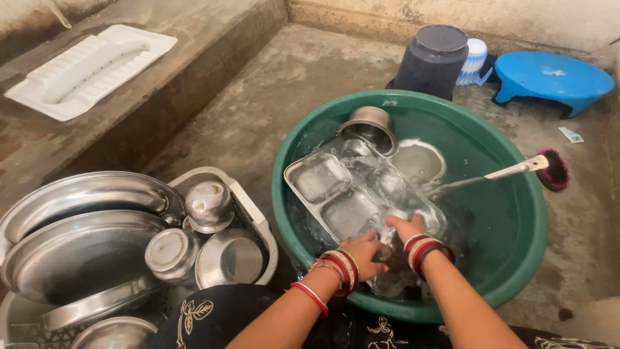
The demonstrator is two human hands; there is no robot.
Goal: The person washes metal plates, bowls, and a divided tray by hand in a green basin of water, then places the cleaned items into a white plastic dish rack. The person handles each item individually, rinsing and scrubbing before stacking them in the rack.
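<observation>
Two hands are in the water at the 6 o'clock side of the green basin [516,258], and both have their fingers closed on the near end of a steel compartment tray [349,194]: the left hand [365,252] grips the edge from the left, the right hand [407,227] presses on it from the right, with fingertips partly hidden under water and foam. The tray lies tilted in the basin, half under water; its long axis runs from the hands toward about 11 o'clock, where its far end rests near a steel cup [371,126]. A round steel plate [420,161] and a ladle with a pink brush end [554,169] also sit in the basin, so I judge that these pieces remain to be washed. At 9 o'clock, a grey crate [255,216] already holds many steel plates and small pots [171,252], which look finished.
</observation>
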